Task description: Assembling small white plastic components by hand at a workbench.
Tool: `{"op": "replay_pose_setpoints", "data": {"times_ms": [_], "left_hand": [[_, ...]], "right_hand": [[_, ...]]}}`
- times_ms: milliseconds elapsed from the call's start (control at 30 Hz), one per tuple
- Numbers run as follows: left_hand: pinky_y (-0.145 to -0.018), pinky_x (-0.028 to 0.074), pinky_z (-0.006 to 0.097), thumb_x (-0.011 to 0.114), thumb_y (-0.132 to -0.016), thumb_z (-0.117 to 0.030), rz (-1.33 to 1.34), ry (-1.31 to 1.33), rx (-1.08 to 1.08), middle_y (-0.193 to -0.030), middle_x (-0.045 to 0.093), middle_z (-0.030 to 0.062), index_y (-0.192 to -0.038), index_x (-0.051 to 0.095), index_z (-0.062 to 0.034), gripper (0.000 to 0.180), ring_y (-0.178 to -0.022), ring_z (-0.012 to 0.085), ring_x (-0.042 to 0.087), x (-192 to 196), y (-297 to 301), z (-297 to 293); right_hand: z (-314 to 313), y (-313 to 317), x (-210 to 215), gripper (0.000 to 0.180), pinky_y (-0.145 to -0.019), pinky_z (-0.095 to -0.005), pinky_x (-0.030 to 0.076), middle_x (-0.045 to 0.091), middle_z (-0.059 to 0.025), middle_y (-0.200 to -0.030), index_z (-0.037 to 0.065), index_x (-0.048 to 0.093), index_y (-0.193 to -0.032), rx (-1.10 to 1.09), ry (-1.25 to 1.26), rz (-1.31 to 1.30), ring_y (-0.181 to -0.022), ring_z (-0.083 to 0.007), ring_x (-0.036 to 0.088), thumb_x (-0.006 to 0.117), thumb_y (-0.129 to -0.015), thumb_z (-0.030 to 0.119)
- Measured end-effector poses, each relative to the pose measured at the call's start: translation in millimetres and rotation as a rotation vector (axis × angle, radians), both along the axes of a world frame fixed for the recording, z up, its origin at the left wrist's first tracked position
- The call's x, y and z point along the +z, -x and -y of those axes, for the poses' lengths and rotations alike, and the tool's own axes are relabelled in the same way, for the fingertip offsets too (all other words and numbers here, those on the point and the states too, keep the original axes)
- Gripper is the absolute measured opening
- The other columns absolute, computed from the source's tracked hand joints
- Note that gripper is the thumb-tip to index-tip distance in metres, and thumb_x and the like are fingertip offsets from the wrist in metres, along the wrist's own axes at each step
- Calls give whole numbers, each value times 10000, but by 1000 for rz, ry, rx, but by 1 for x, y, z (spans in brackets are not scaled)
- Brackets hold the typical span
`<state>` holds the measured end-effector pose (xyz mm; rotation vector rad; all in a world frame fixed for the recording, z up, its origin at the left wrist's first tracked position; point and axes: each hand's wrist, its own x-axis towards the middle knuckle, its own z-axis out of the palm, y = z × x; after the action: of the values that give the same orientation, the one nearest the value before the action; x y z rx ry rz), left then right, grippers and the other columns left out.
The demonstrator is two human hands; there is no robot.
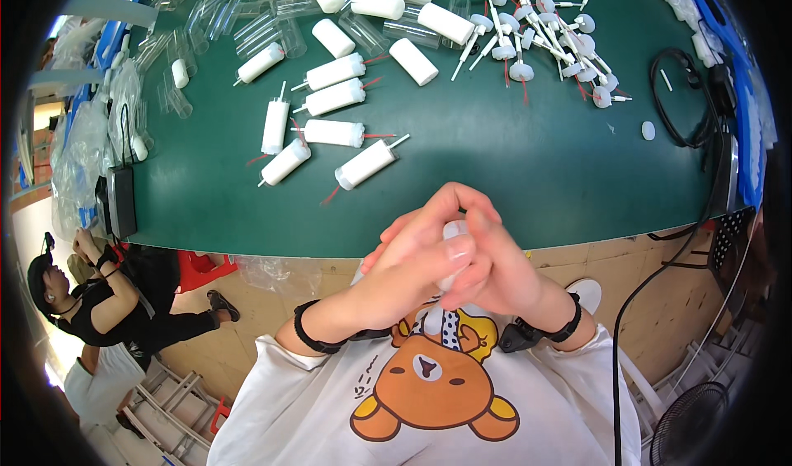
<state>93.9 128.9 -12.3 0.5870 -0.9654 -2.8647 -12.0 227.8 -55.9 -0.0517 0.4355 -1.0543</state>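
Note:
Just in front of the table's near edge, my left hand [417,256] and my right hand [505,261] are pressed together with fingers overlapping. Between them they grip a white cylinder [453,232], mostly covered by my fingers and thumbs; only small parts of it show. Beyond my hands on the green table [495,161] lies a loose group of white cylinders with thin white stems and red wires, the nearest being one cylinder [366,165] lying at a slant.
Plain white cylinders [413,62] and clear tubes [258,35] are heaped at the back. Several grey-capped stems with red wires [521,71] lie at back right. A black cable [657,95] coils at the right; a black adapter [121,200] sits left. Another person [107,301] is at left.

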Motion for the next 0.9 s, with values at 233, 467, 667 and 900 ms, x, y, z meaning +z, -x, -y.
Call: {"op": "replay_pose_setpoints", "data": {"times_ms": [233,467,667,900], "left_hand": [[-690,401,279,479,-902,-190,-70,196,-70,-876,509,84,-1179,355,-33,342,-757,140,499,3,-19,-10],[-706,390,252,451,-934,-220,-226,-23,-90,-870,477,46,-1099,384,-50,247,-768,107,472,-17,-43,-25],[-685,404,221,406,-967,-235,-66,-15,-209,-874,457,4,-974,438,-69,169,-777,77,448,-29,-53,-37],[-747,390,280,434,-948,-274,-53,-129,-123,-884,442,3,-957,438,-92,183,-856,117,454,-41,-43,-49]], "right_hand": [[-8,-11,17,532,-764,-288,461,524,-85,-1032,8,552,-880,-287,54,-120,-916,-145,534,339,-933,492],[-38,-10,24,706,-864,-324,445,539,-96,-1086,19,323,-1294,-42,170,-368,-1039,-166,518,669,-792,375],[-49,-29,16,448,-825,-244,429,523,-34,-1039,42,432,-1140,-83,52,-334,-959,-93,520,693,-783,119],[-53,-55,-14,369,-837,-241,410,527,-28,-1007,49,453,-1079,-366,-116,-210,-964,-92,519,679,-799,130]]}}
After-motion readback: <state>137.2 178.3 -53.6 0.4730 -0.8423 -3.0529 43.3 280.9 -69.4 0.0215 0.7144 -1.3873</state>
